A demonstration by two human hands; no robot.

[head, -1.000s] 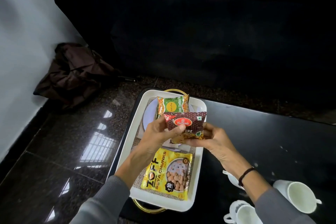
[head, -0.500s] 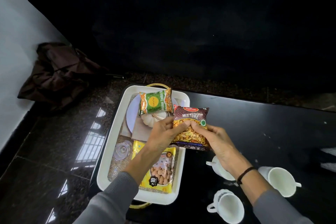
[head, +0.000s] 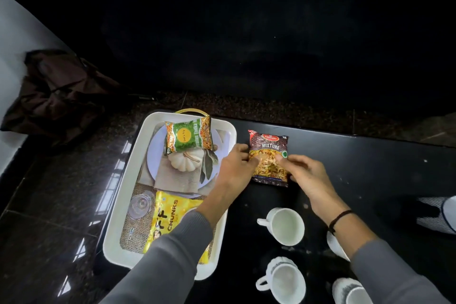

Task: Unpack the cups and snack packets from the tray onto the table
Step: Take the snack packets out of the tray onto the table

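A maroon "Mixture" snack packet [head: 268, 145] lies flat on the black table [head: 357, 168], just right of the white tray [head: 123, 210]. My left hand [head: 234, 168] holds its left edge and my right hand [head: 299, 173] holds its right edge, fingers pinched on it. In the tray a green packet [head: 187, 138] rests at the far end and a yellow "Chunks" packet [head: 170, 217] at the near end, partly under my left sleeve. Several white cups stand on the table near me: one [head: 283, 226] by my right wrist, another [head: 281, 281] at the bottom.
A dark sofa [head: 246, 32] fills the space beyond the table. A brown bag [head: 56, 96] lies on the glossy floor at the left by the white wall. The tray has a printed liner and gold handles [head: 191, 111]. More cups [head: 350, 291] sit under my right forearm.
Both hands carried the maroon packet from above the tray to the right and down onto the table. The view has shifted right.
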